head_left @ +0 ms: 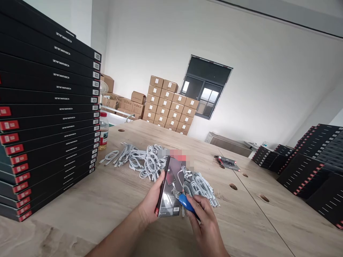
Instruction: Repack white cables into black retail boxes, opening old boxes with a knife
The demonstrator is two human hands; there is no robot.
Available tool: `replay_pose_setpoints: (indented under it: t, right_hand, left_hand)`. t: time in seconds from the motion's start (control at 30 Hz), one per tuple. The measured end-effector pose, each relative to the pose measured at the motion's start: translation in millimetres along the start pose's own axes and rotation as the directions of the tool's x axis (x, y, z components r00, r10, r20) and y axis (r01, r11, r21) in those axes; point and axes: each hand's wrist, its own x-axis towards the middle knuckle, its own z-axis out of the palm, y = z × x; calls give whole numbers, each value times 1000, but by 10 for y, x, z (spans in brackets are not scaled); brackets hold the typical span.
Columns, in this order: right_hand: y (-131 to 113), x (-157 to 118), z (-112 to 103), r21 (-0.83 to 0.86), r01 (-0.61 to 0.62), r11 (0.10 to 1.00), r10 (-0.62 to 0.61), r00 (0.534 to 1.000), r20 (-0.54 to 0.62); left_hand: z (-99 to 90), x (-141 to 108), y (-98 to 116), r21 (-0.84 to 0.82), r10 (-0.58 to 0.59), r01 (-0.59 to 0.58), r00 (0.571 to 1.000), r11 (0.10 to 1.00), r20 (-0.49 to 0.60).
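Note:
A dark box (171,182) with a picture of a phone and cable on its face stands tilted up in my left hand (152,200), whose fingers wrap its left edge. My right hand (205,221) is closed on a blue-handled tool (186,202). The tool's grey tip touches or lies just in front of the lower right part of the box face. Behind the box, coiled grey cables (151,162) lie heaped on the wooden table (120,210), with more cables (200,185) to the right of it.
Black boxes (50,117) form a tall stack at the left, beside a bottle (103,132). A flat dark package (227,163) lies farther right on the table. More black boxes (308,167) stand at the right. Cartons (168,103) are piled by the wall.

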Motion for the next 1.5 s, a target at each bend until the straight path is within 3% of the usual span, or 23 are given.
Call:
replay_pose_setpoints:
  t: [0.23, 0.4, 0.67, 0.83, 0.97, 1.03, 1.13, 1.2, 1.27, 1.37, 1.5]
  right_hand:
    - [80, -19, 33, -78, -45, 996, 30, 984, -177]
    - [111, -23, 21, -118, -42, 992, 18, 980, -198]
    - [165, -83, 67, -156, -46, 987, 12, 977, -213]
    - [218, -166, 152, -113, -109, 988, 84, 975, -205]
    - [193, -109, 118, -119, -115, 986, 94, 981, -168]
    - [126, 7, 25, -138, -156, 978, 122, 965, -231]
    - [39, 171, -144, -163, -261, 951, 179, 901, -396]
    - [53, 186, -207, -160, -284, 945, 194, 885, -424]
    - [128, 118, -201, -138, -268, 953, 200, 903, -379]
    - [259, -24, -111, -88, -270, 959, 234, 928, -291]
    - [270, -67, -29, -44, -270, 962, 250, 933, -257]
  left_hand:
    - [58, 12, -180, 95, -208, 217, 974, 972, -94]
    - [73, 7, -212, 137, -292, 299, 954, 945, -63]
    - [71, 67, -245, 194, -304, 322, 945, 927, -120]
    - [13, 126, -284, 162, -302, 323, 942, 932, -144]
    - [-26, 143, -521, 138, -308, 320, 946, 937, -102]
    - [-12, 142, -719, 154, -295, 303, 953, 940, -73]
    - [39, 122, -913, 190, -328, 341, 940, 921, -99]
    - [64, 101, -888, 163, -380, 392, 919, 905, -103]
    - [69, 89, -759, 124, -383, 392, 919, 912, -89]
    - [56, 94, -523, 109, -272, 285, 955, 952, -121]
    - [49, 102, -336, 65, -121, 131, 983, 989, -135]
